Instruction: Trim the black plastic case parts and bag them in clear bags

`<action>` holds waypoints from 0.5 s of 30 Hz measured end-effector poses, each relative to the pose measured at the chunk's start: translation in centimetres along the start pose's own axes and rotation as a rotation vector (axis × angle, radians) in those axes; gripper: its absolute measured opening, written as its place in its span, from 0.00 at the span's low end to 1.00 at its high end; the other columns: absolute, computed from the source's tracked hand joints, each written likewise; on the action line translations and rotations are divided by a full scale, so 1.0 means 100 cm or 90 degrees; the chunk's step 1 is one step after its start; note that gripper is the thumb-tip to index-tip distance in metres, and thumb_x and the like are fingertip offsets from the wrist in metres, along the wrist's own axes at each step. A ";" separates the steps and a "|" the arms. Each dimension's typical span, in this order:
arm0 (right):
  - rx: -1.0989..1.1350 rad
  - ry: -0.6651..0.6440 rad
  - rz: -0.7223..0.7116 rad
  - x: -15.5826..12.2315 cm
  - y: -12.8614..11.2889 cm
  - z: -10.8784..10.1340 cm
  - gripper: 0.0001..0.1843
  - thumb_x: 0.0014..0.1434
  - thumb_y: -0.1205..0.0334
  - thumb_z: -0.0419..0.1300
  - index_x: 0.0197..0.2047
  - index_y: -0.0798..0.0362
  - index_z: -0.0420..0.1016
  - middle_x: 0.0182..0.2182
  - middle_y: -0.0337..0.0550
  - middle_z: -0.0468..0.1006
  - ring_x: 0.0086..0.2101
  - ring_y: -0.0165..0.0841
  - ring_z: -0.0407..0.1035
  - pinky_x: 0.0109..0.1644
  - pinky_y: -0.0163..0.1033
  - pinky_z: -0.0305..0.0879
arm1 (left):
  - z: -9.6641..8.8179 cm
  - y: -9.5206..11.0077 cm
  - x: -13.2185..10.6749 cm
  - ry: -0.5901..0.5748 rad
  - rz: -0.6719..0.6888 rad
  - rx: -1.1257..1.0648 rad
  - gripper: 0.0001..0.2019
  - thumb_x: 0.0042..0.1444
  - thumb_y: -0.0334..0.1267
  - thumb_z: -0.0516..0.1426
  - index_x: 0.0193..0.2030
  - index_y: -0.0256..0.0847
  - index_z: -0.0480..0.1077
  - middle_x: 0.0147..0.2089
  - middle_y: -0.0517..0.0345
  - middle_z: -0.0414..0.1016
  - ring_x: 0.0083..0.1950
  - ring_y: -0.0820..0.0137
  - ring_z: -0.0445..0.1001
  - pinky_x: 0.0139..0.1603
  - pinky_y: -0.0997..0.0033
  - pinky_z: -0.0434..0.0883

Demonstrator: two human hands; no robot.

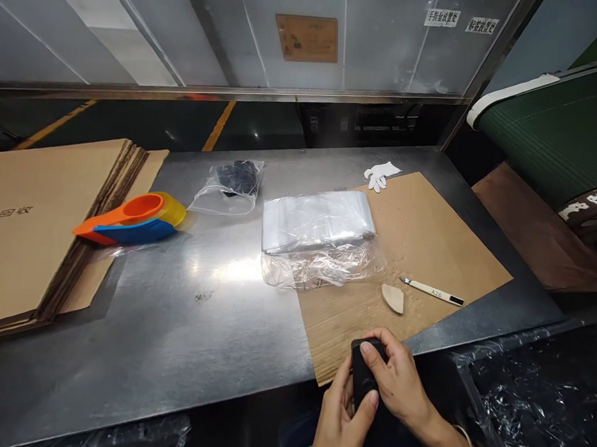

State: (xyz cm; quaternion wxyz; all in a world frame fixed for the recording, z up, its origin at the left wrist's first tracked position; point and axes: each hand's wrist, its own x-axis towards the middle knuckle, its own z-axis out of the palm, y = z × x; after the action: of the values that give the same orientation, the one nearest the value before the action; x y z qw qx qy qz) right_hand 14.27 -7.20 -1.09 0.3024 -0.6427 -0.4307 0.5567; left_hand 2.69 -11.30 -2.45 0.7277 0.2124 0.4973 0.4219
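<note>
Black oblong object [363, 381], in the head view, is at the near edge of the table [197, 345]. Left hand [342, 416] grasps its lower part, and right hand [401, 382] grasps its upper part. Near them, on brown sheet [443, 224], lie one beige wedge [392, 299] and one slim tool [432, 291].

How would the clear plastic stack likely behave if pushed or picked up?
The clear plastic stack would probably sag if lifted by one edge, since its layers look thin. Their glossy surfaces may let them slip apart. It seems unlikely to tip, lying low and flat.
</note>
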 end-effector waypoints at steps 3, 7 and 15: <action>0.104 -0.102 0.017 -0.002 -0.001 -0.008 0.19 0.58 0.47 0.55 0.42 0.55 0.67 0.30 0.42 0.72 0.31 0.33 0.66 0.33 0.35 0.64 | 0.001 0.011 0.000 -0.055 -0.068 -0.056 0.26 0.48 0.40 0.62 0.54 0.38 0.63 0.51 0.44 0.73 0.55 0.55 0.68 0.57 0.57 0.63; 0.173 -0.140 0.018 -0.006 -0.001 -0.013 0.19 0.58 0.50 0.57 0.47 0.54 0.65 0.37 0.44 0.72 0.39 0.35 0.66 0.43 0.38 0.63 | 0.001 0.011 -0.002 -0.057 -0.085 -0.055 0.27 0.48 0.41 0.62 0.54 0.37 0.62 0.50 0.42 0.73 0.53 0.55 0.69 0.53 0.59 0.66; 0.067 -0.052 0.040 -0.001 0.004 -0.007 0.20 0.59 0.45 0.53 0.36 0.56 0.69 0.24 0.38 0.68 0.24 0.29 0.61 0.26 0.32 0.57 | 0.002 0.010 -0.001 -0.075 -0.085 -0.018 0.27 0.49 0.42 0.61 0.54 0.36 0.60 0.50 0.42 0.72 0.52 0.56 0.70 0.51 0.62 0.66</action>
State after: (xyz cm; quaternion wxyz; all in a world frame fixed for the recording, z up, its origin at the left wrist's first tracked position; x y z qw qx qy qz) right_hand 15.00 -7.43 -1.21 0.3005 -0.6161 -0.3923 0.6133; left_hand 2.47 -10.80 -1.59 0.7850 0.1931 0.4610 0.3661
